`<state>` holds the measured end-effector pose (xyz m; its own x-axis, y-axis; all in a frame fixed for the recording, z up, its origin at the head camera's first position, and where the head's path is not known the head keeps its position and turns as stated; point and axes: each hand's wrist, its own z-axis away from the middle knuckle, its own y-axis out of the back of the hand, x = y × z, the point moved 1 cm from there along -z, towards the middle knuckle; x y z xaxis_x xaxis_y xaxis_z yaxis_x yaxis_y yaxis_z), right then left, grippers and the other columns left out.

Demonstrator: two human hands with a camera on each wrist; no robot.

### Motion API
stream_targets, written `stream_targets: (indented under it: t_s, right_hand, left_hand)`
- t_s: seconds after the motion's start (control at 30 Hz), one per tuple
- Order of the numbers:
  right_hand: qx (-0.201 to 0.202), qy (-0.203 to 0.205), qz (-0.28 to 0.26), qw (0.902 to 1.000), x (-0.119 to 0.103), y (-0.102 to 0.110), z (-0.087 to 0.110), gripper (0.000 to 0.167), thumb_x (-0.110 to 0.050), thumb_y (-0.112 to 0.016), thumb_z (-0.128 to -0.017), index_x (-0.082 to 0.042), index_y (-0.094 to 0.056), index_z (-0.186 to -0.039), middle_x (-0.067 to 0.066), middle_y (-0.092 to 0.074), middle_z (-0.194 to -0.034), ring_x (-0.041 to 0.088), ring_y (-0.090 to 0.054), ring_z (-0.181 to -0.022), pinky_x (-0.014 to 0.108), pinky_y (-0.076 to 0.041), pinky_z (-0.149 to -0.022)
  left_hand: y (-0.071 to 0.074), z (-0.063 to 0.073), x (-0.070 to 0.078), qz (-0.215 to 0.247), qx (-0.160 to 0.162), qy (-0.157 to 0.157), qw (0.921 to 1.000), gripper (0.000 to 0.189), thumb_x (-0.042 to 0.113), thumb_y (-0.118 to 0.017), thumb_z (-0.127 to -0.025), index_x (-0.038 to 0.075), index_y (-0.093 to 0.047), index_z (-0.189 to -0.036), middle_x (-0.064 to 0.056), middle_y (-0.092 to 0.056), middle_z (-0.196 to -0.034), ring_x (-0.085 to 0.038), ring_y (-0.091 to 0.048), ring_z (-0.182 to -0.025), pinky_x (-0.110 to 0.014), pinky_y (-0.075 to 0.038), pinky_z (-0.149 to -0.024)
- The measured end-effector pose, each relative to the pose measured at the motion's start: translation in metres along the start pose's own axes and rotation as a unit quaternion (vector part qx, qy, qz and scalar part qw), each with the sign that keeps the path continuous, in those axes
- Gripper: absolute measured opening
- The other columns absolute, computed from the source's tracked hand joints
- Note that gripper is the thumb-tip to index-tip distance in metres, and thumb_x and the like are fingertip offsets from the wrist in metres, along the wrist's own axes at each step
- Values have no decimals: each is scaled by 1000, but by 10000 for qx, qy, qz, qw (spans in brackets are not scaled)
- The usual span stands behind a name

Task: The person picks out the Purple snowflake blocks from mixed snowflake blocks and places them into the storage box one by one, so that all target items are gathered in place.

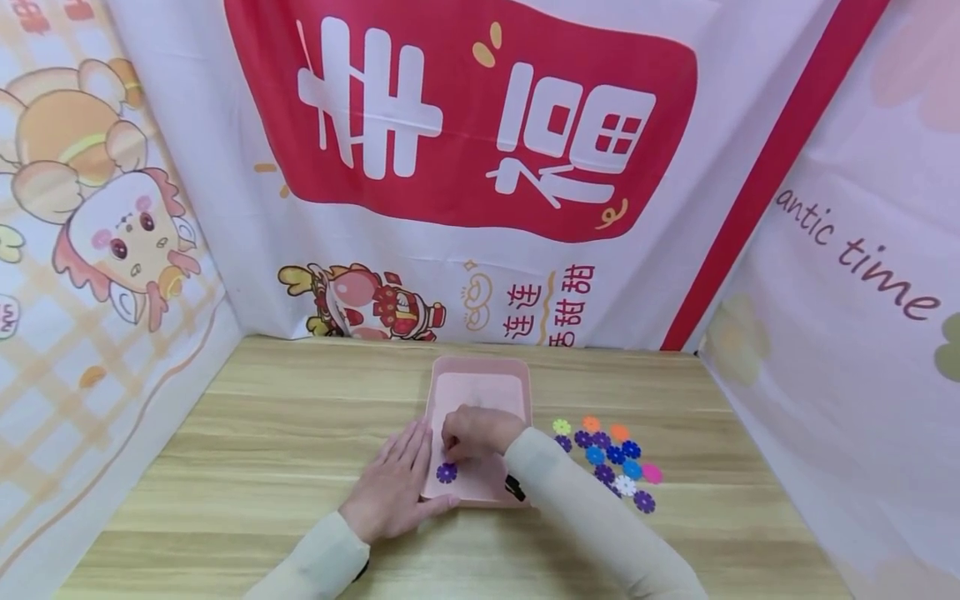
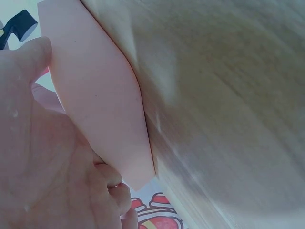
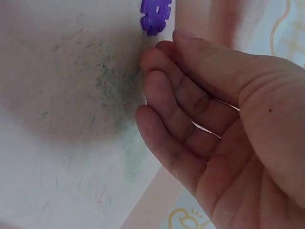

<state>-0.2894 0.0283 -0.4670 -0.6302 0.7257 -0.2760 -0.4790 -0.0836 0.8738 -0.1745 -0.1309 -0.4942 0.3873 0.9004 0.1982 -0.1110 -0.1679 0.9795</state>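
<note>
A shallow pink tray (image 1: 482, 365) lies on the wooden table. Inside its near-left corner is one purple snowflake disc (image 1: 447, 473). My left hand (image 1: 393, 487) rests against the tray's left side, fingers straight along it and thumb at the near edge; in the left wrist view the thumb reaches the rim of the tray wall (image 2: 100, 86). Over the tray hovers my right hand (image 1: 480, 429), its fingers loosely bent. The right wrist view shows nothing between those fingers (image 3: 159, 88), and the purple disc (image 3: 156, 16) lies just beyond the fingertips.
Right of the tray, several snowflake discs (image 1: 603, 458) in purple, blue, orange, pink, white and yellow-green lie scattered on the wooden table (image 1: 315, 400). Printed cloth walls (image 1: 465, 242) stand behind and on both sides. Green marks streak the tray floor (image 3: 109, 81).
</note>
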Motion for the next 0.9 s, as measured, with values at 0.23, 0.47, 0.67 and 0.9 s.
stream_targets:
  t_s: [0.23,0.47,0.67,0.9]
  right_hand:
    - [243,118,78,9996,8,9,13,7,-25,-77,-98,-20,-81,-101,-11,-73,-90,5,-63,-83,20,-56,-85]
    - [671,489,55,9965,25,21,36,9,-17,-78,-97,-14,-81,-105,-7,-76,-96,5,-65,-87,20,-58,-87]
    - [998,739,3,9923,45,29,67,12,-11,-81,-93,-7,-79,-104,5,-79,-102,10,-69,-89,22,-60,-85]
    - [1236,679,132,9899,75,27,97,11,-9,-80,-93,-7,-78,-104,5,-79,-99,13,-70,-87,25,-61,-82]
  left_hand:
    - [0,0,-1,77,-83,80,9999,106,73,-51,-99,-7,-27,-164,-24,-19,-175,-40,-21,-164,-56,-23,-134]
    - [-1,-2,-2,25,-20,37,10000,106,73,-51,-99,-7,-26,-164,-24,-19,-175,-40,-21,-164,-57,-23,-134]
    - [-1,-2,-1,-38,0,51,10000,107,75,-49,-99,-7,-25,-164,-24,-17,-175,-41,-21,-164,-56,-22,-134]
    - [0,-2,-1,3,-72,60,10000,107,75,-49,-99,-6,-24,-164,-24,-17,-176,-41,-20,-164,-55,-22,-135]
